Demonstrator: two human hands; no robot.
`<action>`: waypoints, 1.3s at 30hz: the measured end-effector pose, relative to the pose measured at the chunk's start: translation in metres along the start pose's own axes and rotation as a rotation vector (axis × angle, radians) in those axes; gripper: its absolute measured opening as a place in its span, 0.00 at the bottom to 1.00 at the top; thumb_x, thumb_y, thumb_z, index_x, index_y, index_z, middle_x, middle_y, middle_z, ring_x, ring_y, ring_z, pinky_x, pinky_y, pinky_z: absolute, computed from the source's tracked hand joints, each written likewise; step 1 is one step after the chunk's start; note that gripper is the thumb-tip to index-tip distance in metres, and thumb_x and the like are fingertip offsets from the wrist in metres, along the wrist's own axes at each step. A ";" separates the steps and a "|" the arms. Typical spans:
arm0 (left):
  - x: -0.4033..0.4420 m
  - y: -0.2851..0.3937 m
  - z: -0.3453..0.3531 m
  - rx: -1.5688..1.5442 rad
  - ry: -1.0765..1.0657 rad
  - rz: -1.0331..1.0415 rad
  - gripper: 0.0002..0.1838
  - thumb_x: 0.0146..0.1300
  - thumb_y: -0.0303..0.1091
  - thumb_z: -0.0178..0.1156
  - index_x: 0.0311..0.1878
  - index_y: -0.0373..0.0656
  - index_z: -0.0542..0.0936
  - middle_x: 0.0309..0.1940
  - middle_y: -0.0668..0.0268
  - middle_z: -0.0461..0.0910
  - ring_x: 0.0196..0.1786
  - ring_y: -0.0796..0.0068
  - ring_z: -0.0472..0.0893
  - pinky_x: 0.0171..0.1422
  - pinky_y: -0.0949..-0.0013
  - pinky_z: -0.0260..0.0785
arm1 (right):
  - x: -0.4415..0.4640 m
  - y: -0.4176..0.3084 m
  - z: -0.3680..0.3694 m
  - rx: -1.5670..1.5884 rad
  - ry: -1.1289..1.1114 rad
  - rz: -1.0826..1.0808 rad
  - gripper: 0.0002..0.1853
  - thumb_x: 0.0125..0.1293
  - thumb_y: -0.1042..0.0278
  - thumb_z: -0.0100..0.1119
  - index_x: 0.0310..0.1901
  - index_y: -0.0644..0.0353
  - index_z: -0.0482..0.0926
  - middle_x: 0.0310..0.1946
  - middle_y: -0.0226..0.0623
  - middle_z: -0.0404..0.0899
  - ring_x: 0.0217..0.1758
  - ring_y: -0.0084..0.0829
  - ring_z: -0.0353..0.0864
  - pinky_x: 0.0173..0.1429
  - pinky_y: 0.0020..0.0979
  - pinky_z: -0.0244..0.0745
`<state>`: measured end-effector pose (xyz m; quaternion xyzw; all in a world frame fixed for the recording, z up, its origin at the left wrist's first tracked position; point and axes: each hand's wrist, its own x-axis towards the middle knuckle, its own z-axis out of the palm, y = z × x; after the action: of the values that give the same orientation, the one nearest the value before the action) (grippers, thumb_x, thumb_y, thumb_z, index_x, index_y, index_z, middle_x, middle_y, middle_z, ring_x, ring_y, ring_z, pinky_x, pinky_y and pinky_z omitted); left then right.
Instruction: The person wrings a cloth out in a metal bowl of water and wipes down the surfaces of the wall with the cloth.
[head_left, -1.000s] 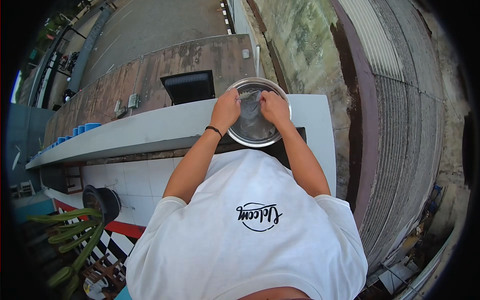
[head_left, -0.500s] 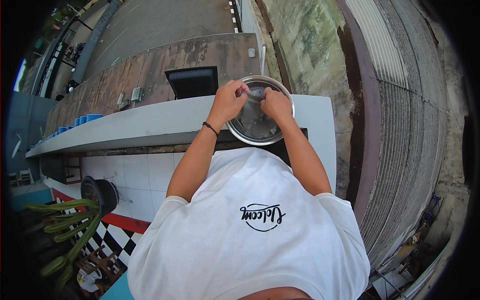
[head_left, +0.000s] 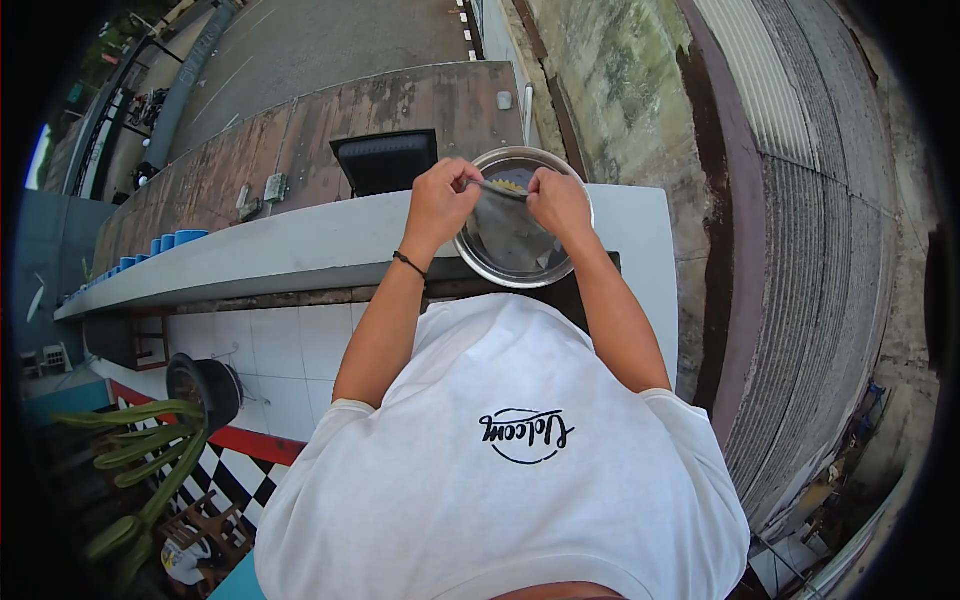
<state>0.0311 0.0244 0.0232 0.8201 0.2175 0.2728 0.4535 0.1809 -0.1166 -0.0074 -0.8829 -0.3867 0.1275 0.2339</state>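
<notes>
A round metal bowl [head_left: 490,272] stands on the white ledge, close to my chest. Over it, my left hand [head_left: 443,203] and my right hand [head_left: 560,206] each pinch the top edge of a thin grey cloth [head_left: 508,238]. That edge is pulled fairly straight between my fingers, and the rest hangs down into the bowl. Behind the edge shows something small and yellow [head_left: 510,185], its kind unclear. How much of the cloth lies in the bowl is hard to make out.
A black padded chair back [head_left: 388,158] stands just past the white ledge [head_left: 340,232]. Several blue pots [head_left: 185,238] line its far left end. A potted cactus [head_left: 165,440] is below left. Corrugated roofing [head_left: 800,300] lies right.
My hands have moved slightly apart, my left one leftward. The cloth, bunched before, now has its edge stretched between them, and the yellow thing has come into view.
</notes>
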 end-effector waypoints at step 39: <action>0.025 0.024 -0.013 -0.552 -0.172 -0.247 0.04 0.62 0.26 0.58 0.30 0.40 0.76 0.27 0.74 0.75 0.28 0.87 0.71 0.31 0.79 0.64 | -0.034 -0.012 -0.093 0.839 -0.099 0.129 0.01 0.60 0.73 0.52 0.33 0.58 0.74 0.28 0.23 0.71 0.34 0.18 0.72 0.38 0.24 0.71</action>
<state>0.0445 0.0359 0.0558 0.6536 0.1940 0.1941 0.7054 0.1882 -0.1639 0.0801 -0.7263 -0.2562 0.3306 0.5456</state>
